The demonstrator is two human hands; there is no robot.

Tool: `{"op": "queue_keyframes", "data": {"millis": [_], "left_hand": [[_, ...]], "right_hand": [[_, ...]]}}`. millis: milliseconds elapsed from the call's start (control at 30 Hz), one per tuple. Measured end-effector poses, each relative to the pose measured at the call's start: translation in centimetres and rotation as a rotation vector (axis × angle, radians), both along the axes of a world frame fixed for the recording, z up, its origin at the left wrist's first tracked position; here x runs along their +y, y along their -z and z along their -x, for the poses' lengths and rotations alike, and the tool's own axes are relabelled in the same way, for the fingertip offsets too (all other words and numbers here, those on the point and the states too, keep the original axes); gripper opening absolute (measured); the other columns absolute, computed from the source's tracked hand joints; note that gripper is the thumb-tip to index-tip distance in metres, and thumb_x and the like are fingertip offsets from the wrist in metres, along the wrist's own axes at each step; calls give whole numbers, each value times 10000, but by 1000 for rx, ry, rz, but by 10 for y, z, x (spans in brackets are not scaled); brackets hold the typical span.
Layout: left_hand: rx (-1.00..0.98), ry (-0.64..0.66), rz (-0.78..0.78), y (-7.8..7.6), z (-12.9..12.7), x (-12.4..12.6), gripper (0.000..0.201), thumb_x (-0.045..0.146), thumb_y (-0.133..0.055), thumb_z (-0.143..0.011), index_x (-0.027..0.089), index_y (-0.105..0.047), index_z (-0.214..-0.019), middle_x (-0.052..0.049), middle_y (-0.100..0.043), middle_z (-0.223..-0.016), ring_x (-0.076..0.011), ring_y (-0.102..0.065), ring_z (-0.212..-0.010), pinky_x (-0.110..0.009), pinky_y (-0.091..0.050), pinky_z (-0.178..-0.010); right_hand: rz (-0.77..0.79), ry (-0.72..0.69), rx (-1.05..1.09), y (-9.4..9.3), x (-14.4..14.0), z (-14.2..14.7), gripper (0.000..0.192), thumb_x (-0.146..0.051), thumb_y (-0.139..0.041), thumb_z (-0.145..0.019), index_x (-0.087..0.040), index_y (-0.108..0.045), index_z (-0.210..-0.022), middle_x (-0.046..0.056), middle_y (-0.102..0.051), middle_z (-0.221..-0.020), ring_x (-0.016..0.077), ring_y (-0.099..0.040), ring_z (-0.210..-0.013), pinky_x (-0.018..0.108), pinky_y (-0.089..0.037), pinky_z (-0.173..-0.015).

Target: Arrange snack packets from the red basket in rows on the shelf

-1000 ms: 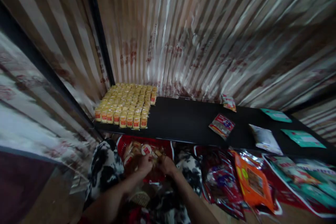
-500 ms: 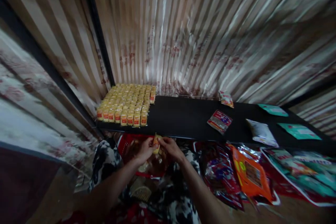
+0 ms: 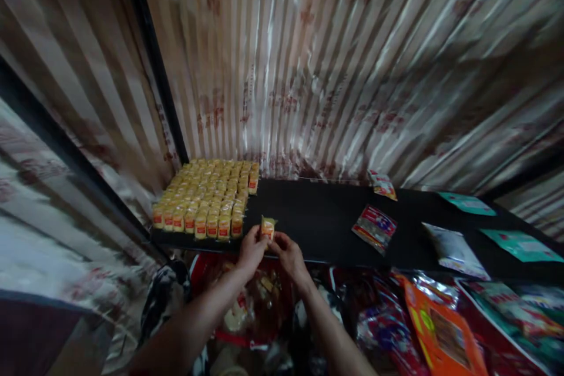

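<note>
A small yellow snack packet with a red-orange label stands upright between the fingers of both hands, over the front edge of the black shelf. My left hand pinches it from the left, and my right hand grips its lower right side. Just left of my hands, rows of matching yellow packets stand packed together on the shelf, their red labels facing me along the front. Below my forearms is a red bag with loose wrapped packets inside.
Farther right on the shelf lie a red and clear packet, a small red-white packet, a silvery pouch and teal pouches. Beneath them sit an orange bag and other bags. Dark posts frame the shelf before a striped curtain.
Both hands have lifted the yellow packet from above the red bag to the shelf's front edge. The view has tilted up slightly, showing a dark beam at the top.
</note>
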State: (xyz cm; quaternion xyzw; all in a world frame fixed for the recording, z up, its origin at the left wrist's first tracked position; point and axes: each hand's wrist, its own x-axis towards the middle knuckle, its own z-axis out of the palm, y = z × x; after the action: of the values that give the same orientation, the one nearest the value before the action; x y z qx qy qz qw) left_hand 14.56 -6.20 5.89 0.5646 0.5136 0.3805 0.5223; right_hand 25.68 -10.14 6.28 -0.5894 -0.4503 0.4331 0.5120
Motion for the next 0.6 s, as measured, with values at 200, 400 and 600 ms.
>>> {"op": "queue_keyframes", "data": {"millis": [200, 400, 600], "left_hand": [[184, -146, -117, -18, -22, 24, 439, 232, -506, -802, 148, -508, -1233, -138, -534, -1284, -236, -488, -1204, -350, -372, -1027], [248, -244, -143, -6, -43, 41, 503, 158, -462, -787, 141, -461, -1290, -120, -349, -1456, -219, -270, -1369, -353, -185, -1146], [78, -176, -19, 17, -57, 78, 495, 242, -390, -869, 134, -389, -1352, -116, -375, -1445, -201, -308, -1353, -330, -192, -1145]], "right_hand": [[-36, 94, -157, 10, 60, -16, 365, -484, -565, -705, -179, -621, -898, 73, -694, -888, 198, -640, -801, 324, -495, -792], [21, 121, -199, 21, 119, -16, 289, -385, -547, -732, -184, -622, -926, 57, -700, -902, 186, -646, -806, 300, -508, -760], [62, 111, -332, 25, 155, -13, 280, -367, -504, -766, -211, -636, -957, 30, -700, -902, 179, -642, -809, 283, -503, -740]]}}
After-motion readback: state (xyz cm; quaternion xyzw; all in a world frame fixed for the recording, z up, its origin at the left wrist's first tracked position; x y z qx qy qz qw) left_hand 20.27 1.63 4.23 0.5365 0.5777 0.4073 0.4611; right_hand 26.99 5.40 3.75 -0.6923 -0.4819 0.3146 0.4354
